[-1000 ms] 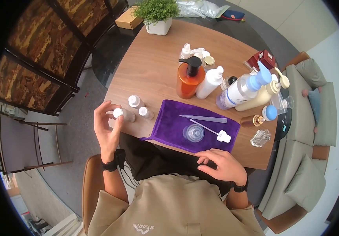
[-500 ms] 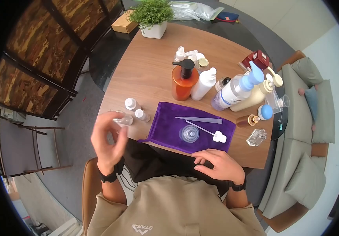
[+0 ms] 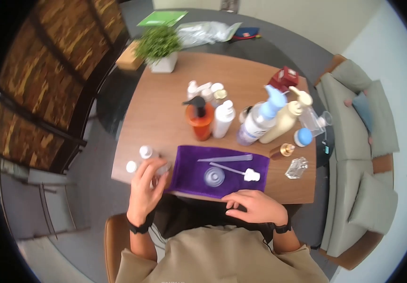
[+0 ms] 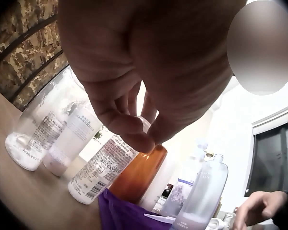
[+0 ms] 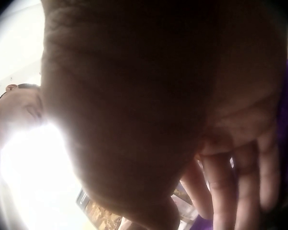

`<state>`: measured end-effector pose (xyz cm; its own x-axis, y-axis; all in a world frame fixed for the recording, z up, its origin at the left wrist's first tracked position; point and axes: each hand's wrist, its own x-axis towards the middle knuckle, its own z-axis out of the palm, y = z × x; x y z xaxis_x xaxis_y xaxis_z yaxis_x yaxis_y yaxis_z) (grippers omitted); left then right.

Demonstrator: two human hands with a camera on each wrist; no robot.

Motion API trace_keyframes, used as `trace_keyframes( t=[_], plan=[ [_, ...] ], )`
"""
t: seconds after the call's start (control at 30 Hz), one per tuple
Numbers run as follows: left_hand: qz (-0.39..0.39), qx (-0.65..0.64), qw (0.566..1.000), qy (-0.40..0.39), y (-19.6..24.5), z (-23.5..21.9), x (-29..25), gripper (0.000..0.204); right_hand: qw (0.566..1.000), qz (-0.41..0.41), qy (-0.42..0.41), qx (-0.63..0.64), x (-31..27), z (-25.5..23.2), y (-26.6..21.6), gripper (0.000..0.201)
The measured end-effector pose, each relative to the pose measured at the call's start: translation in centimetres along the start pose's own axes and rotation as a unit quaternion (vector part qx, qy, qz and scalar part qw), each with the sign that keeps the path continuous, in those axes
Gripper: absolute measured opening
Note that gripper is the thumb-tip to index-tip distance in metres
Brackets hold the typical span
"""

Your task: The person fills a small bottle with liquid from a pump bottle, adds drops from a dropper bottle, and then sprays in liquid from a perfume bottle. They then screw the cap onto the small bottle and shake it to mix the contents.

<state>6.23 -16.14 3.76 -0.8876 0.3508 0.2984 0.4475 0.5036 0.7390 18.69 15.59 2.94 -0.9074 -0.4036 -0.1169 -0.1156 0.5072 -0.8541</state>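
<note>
Three small white-capped bottles stand at the table's left; two caps show, on a left bottle and a back bottle. My left hand has its thumb and fingertips at the top of the third small bottle, which bears a barcode label; its cap is hidden behind the fingers. My right hand lies relaxed at the front edge of a purple cloth, holding nothing. On the cloth stand a clear open bottle, a tapered translucent tube and a white spray pump with its straw.
Behind the cloth stand an amber pump bottle, a white bottle, a blue-topped pump bottle and a cream pump bottle. A glass bottle sits at the right. A potted plant stands at the far left corner.
My left hand drew back from the leftmost small bottle, then moved right and reached the third small bottle. The right hand stays at the cloth's edge. The head view has shifted.
</note>
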Motion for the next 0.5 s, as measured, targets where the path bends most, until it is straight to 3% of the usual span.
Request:
trace_keyframes(
  t=[0.13,0.2,0.27,0.33,0.43,0.5],
  plan=[
    [0.021,-0.032,0.999,0.021,0.8,-0.3,-0.7,0.030,0.997,-0.021,-0.032,0.062,-0.6,-0.1,-0.8,0.032],
    [-0.007,-0.110,0.994,0.017,1.0,-1.0,-1.4,0.029,0.982,-0.051,-0.073,0.167,-1.3,-0.1,-1.0,0.032],
    [0.019,-0.192,0.981,0.006,1.1,-1.3,-1.9,0.025,0.975,-0.080,-0.076,0.192,-1.4,-0.2,-1.7,0.037],
    [0.040,-0.203,0.971,-0.115,2.1,-2.3,-1.8,0.026,0.974,-0.085,-0.072,0.196,-1.1,0.1,-2.1,0.043],
    [0.044,-0.270,0.941,-0.197,2.4,-1.4,-2.3,0.027,0.973,-0.087,-0.088,0.196,-0.7,1.4,-2.0,0.054],
    [0.059,-0.272,0.930,-0.239,2.9,-0.4,-2.0,0.027,0.968,-0.101,-0.098,0.209,-0.2,2.2,-1.8,0.049]
  ],
)
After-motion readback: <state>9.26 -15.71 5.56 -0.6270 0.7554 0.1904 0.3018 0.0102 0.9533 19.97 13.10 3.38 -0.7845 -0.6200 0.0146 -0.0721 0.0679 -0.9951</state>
